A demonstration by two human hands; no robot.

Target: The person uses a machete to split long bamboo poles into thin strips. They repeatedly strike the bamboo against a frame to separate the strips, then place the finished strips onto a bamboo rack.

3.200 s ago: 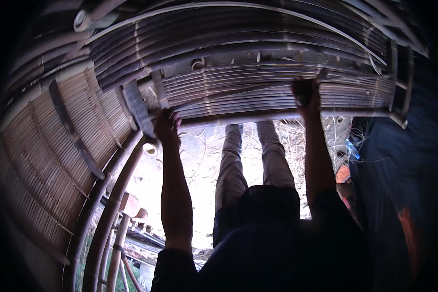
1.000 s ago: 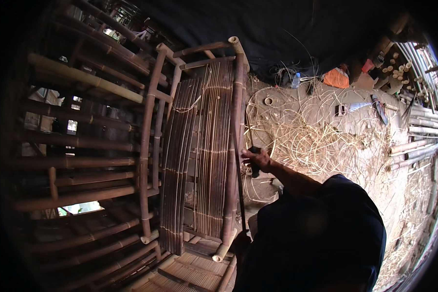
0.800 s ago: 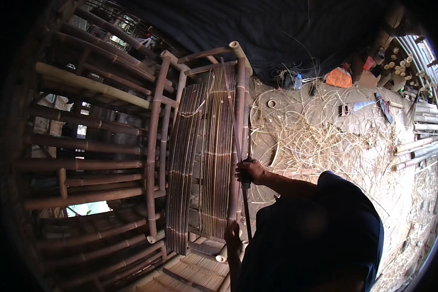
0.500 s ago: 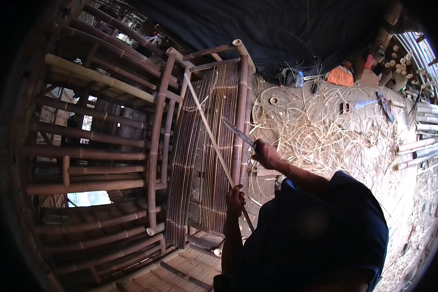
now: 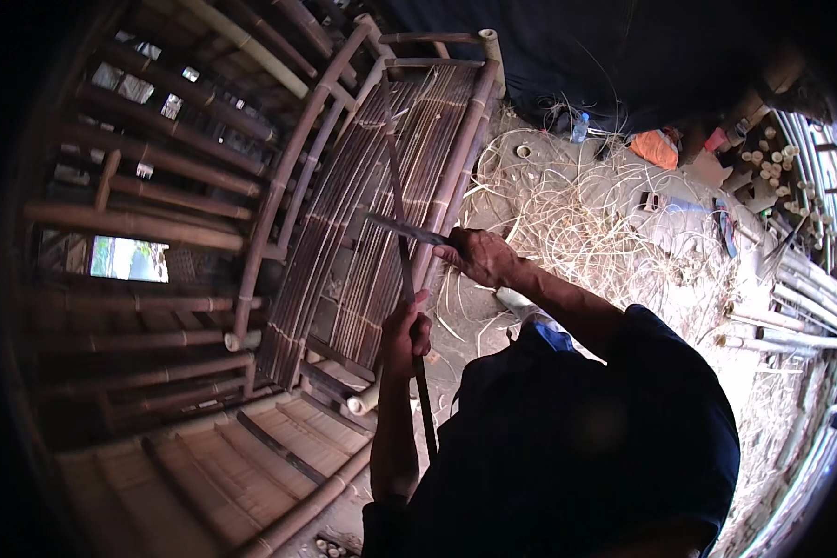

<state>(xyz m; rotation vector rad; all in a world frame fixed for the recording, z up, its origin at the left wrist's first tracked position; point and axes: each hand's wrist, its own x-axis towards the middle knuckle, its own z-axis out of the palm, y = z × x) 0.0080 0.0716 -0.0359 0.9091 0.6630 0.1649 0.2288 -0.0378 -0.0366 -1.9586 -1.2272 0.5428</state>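
Observation:
My left hand (image 5: 405, 337) is closed round a long, thin bamboo strip (image 5: 397, 191), which slants from beside my body up over the bench. With my right hand (image 5: 479, 256) I grip a knife (image 5: 402, 229) by its handle. Its long blade points left and lies across the strip, a little above my left hand; whether blade and strip touch I cannot tell. Beneath them is a bamboo bench (image 5: 428, 139) with a seat of dark slats, a gap running between two groups of slats.
Bamboo frames (image 5: 158, 223) stack up at the left, with a paler slatted bench (image 5: 279, 484) at lower left. Curly shavings (image 5: 567, 214) litter the ground at right. A bottle (image 5: 580, 128), an orange bag (image 5: 656, 149), a handsaw (image 5: 679, 203) and bamboo poles (image 5: 790, 330) lie beyond.
The knife has come down and left, from right of the strip to across it. The strip now shows its dark side instead of the pale one. The view has shifted, bringing the lower-left bench in.

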